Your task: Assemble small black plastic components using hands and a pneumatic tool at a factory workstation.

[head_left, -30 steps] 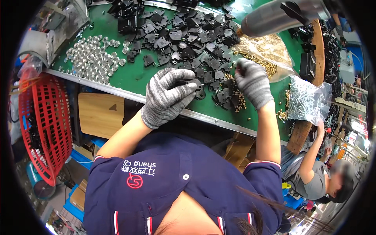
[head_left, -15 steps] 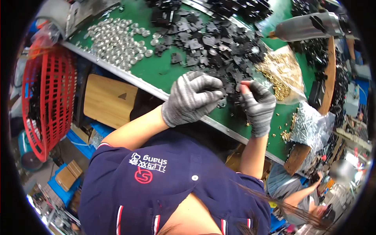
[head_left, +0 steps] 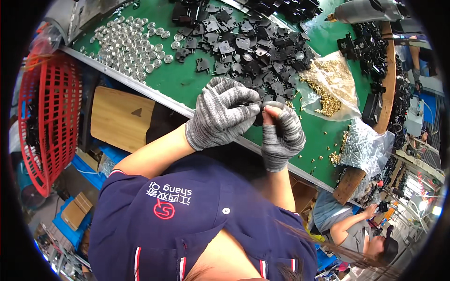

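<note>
My left hand (head_left: 222, 112), in a grey striped knit glove, is closed around a small black part (head_left: 258, 120) above the near edge of the green table (head_left: 176, 89). Most of that part is hidden by the fingers. My right hand (head_left: 283, 136) wears a similar glove with bare fingertips showing. Its thumb and forefinger pinch together at the black part, and whatever they hold is too small or hidden to make out. Just beyond my hands lies a pile of flat black plastic pieces (head_left: 243, 44).
Clear round rollers (head_left: 126, 49) are spread at the far left. An open bag of small brass pieces (head_left: 330, 89) and a bag of silver screws (head_left: 365, 145) lie at right. A power screwdriver (head_left: 365, 11) is at upper right, a red basket (head_left: 56, 117) at left. Another person (head_left: 351, 229) works at lower right.
My right hand has moved left from beside the brass pieces, and its fingertips now meet the black part at my left hand. My left hand keeps its hold.
</note>
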A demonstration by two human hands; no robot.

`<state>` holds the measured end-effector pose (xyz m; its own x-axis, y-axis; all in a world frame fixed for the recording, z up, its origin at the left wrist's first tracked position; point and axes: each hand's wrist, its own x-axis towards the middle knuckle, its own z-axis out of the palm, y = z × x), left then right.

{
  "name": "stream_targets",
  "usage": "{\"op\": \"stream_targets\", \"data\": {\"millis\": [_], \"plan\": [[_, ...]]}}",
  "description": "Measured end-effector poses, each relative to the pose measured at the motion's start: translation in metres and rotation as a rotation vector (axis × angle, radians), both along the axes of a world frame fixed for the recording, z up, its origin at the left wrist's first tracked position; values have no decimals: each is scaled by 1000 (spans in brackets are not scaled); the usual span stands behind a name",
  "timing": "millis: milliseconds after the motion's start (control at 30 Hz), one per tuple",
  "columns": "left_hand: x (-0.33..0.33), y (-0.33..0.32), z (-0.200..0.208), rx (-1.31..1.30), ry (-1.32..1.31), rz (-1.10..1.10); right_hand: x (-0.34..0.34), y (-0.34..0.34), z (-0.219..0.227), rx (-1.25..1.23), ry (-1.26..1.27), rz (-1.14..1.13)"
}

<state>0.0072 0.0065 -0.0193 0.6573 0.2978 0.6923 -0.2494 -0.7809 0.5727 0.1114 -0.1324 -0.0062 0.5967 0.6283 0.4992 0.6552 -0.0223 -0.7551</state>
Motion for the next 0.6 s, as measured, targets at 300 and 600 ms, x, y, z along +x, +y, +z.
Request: {"op": "stream_targets", "data": {"millis": [300, 600], "plan": [[0, 0, 0, 3, 15, -2, 1, -3, -10, 54, 72, 22], [2, -2, -7, -61, -20, -24, 8, -16, -3, -23, -141, 34]]}}
